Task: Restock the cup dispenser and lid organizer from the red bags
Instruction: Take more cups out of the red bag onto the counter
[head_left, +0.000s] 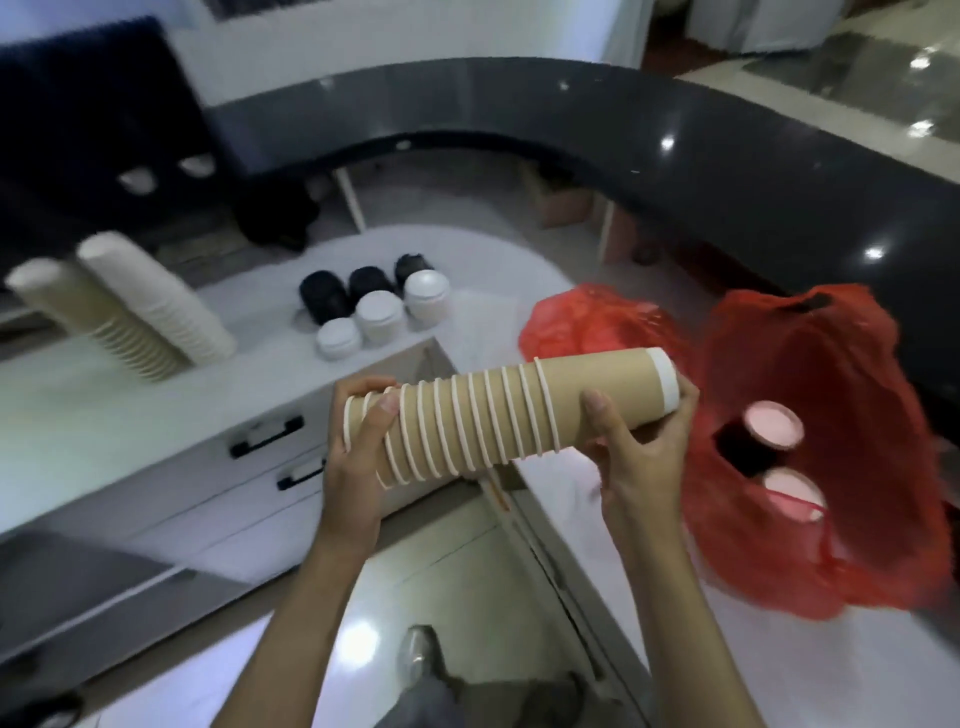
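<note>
Two bare forearms reach up from the bottom edge, above a shoe (418, 656) on the glossy floor. The left hand (358, 457) curls round the wide, rimmed end of a nested stack of brown paper cups (498, 415), and the right hand (636, 457) curls round its narrow, white-bottomed end, so the stack lies nearly level in the air in front of the white counter (104, 384). To the right a red bag (841, 519) hangs open, with pale round shapes inside that may be lids, though the blur makes this unsure. A second red bag (587, 322) sits crumpled on the counter behind the stack. Further left on the counter stand black lid stacks (324, 296) and white lid stacks (379, 314), and two leaning cup stacks (135, 306) near the left edge.
</note>
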